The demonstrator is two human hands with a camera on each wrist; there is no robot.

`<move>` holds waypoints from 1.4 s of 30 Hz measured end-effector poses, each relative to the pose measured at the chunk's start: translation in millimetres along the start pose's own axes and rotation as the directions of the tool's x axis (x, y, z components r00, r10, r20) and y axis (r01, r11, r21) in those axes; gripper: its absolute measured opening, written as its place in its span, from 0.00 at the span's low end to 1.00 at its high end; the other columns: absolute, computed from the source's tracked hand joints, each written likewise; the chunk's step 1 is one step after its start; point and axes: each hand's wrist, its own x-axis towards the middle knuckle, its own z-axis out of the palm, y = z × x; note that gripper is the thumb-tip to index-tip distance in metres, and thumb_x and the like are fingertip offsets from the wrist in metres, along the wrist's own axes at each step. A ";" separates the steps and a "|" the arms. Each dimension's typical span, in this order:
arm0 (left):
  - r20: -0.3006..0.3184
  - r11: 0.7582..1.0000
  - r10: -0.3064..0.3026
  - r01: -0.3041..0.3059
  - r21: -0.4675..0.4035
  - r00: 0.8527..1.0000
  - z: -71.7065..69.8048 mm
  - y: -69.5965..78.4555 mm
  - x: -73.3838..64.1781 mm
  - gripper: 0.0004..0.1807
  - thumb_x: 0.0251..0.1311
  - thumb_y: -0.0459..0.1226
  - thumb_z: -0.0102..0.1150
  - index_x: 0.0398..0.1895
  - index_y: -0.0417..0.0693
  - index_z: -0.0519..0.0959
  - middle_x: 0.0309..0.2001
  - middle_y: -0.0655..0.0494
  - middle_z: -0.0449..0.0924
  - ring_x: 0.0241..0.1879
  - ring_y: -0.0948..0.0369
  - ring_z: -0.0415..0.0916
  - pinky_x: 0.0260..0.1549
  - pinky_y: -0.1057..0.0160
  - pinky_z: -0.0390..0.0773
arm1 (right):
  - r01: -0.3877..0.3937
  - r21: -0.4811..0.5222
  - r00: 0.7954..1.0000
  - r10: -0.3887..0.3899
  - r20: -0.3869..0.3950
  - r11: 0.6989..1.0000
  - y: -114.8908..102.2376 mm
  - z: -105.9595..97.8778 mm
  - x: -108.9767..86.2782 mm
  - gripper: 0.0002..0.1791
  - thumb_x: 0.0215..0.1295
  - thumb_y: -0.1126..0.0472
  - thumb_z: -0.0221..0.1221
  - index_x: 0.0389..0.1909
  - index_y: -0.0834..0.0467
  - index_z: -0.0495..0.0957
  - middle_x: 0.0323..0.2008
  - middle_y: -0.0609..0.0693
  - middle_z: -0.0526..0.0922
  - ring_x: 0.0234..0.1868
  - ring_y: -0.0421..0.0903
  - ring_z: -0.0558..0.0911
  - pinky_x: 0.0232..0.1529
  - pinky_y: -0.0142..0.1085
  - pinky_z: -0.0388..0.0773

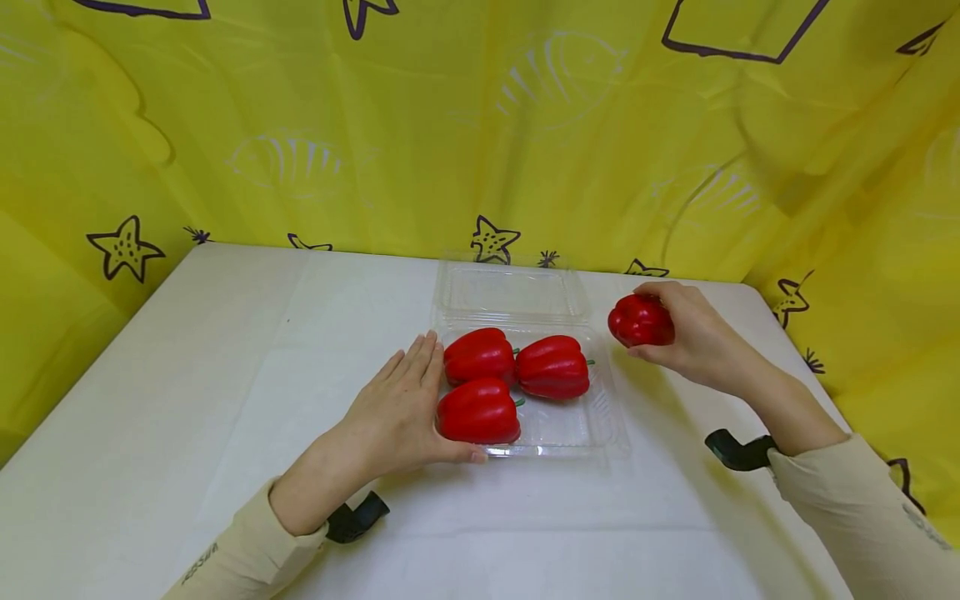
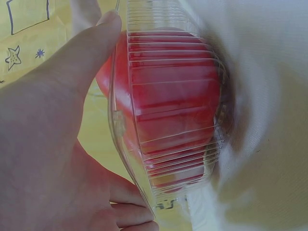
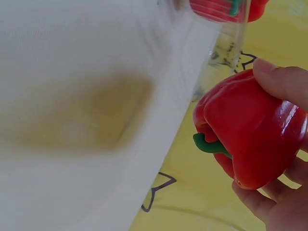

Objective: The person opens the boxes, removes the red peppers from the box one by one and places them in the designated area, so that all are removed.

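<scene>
A clear plastic container (image 1: 558,429) lies with its lid (image 1: 513,292) folded back. Inside are three red bell peppers: a front-left pepper (image 1: 478,412), a back-left pepper (image 1: 478,357) and a right-hand pepper (image 1: 553,367). My left hand (image 1: 397,408) rests along the container's left side, fingers straight, its thumb (image 2: 91,53) at the front rim. Through the ribbed wall in the left wrist view shows red pepper (image 2: 173,91). To the right of the container, my right hand (image 1: 693,337) grips another red bell pepper (image 3: 255,130) above the table; its green stem points away from the palm.
The container stands on a white-covered table (image 1: 187,375). Behind it and at the sides hangs a yellow curtain (image 1: 420,125) with drawn stars and fish. Dark straps are on both wrists, below pale sleeves. The held pepper's shadow falls on the table at the right.
</scene>
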 end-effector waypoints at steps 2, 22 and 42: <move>0.001 1.000 -0.001 0.001 0.002 1.000 -0.1 -0.4 -0.2 0.73 0.38 0.74 0.65 0.77 0.35 0.49 0.79 0.40 0.45 0.79 0.45 0.43 0.76 0.44 0.51 | -0.013 -0.006 1.000 0.013 0.010 1.000 2.4 0.9 1.9 0.40 0.52 0.64 0.74 0.63 0.68 0.65 0.58 0.65 0.72 0.58 0.64 0.69 0.50 0.61 0.80; 0.000 1.000 0.000 0.000 -0.002 1.000 0.6 -0.8 0.7 0.73 0.38 0.74 0.65 0.77 0.35 0.49 0.79 0.40 0.46 0.79 0.45 0.44 0.75 0.44 0.52 | -0.063 -0.086 0.994 0.071 0.085 0.994 35.4 15.5 17.8 0.40 0.51 0.62 0.74 0.62 0.66 0.65 0.59 0.67 0.69 0.59 0.67 0.69 0.55 0.64 0.77; -0.002 1.000 -0.002 0.002 -0.012 1.000 0.1 -1.2 0.3 0.73 0.37 0.73 0.66 0.78 0.36 0.49 0.79 0.41 0.46 0.79 0.46 0.44 0.75 0.44 0.53 | -0.017 -0.107 0.990 0.031 0.135 0.994 50.1 21.6 20.3 0.35 0.56 0.66 0.68 0.64 0.64 0.65 0.64 0.68 0.66 0.64 0.67 0.64 0.57 0.66 0.74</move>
